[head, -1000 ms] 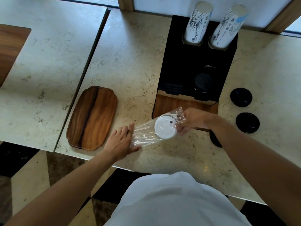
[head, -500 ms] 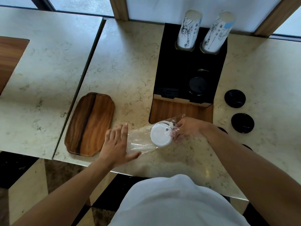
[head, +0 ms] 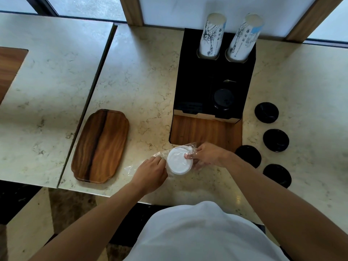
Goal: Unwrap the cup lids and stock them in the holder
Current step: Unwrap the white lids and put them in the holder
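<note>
Pale marbled stone counter point(head: 143, 76) with a second slab point(head: 52, 76) off to the left, dark seam between them. Wooden frame posts point(head: 131, 10) and frosted window panes point(head: 90, 6) along the back, daylight coming through. Dark-and-tan patterned floor point(head: 28, 213) below.
</note>
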